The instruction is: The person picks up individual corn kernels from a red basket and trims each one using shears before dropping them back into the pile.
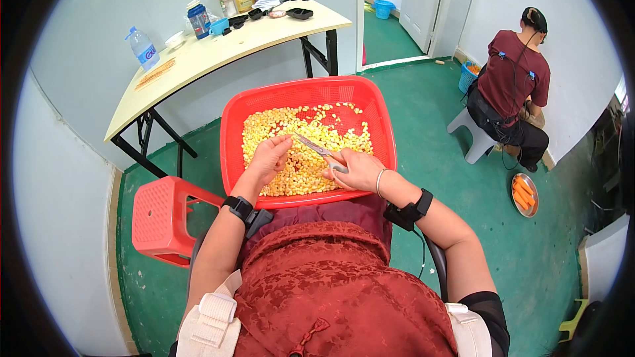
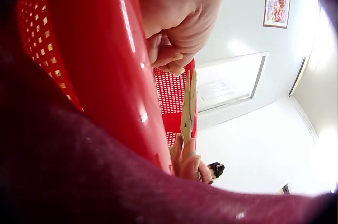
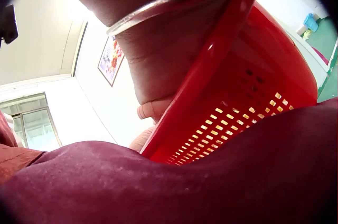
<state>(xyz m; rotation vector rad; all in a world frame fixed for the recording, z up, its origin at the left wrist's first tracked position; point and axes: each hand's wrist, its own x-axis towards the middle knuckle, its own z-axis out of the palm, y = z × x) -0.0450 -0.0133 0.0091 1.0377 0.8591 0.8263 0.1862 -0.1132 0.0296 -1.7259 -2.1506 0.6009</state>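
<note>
A red basket (image 1: 231, 158) on the person's lap holds many loose yellow corn kernels (image 1: 291, 175). Over them, the left hand (image 1: 270, 158) pinches a small pale yellow piece, seemingly a kernel (image 2: 180, 70), between thumb and fingertips. The right hand (image 1: 360, 172) grips the grey handles of the scissors (image 1: 316, 147), whose blades point at the left fingertips. In the left wrist view the blades (image 2: 188, 108) stand slightly apart, just below the left hand (image 2: 182, 18). Only part of the right hand (image 3: 153, 109) shows behind the basket wall (image 3: 237, 86); the scissors are hidden there.
Bottles, a cup and black items stand on a long table (image 1: 251, 43) beyond the basket. A red stool (image 1: 159, 215) is at the left. Rightward, another person (image 1: 516, 79) sits by a bowl of carrots (image 1: 524, 195) and a blue basket (image 1: 468, 78).
</note>
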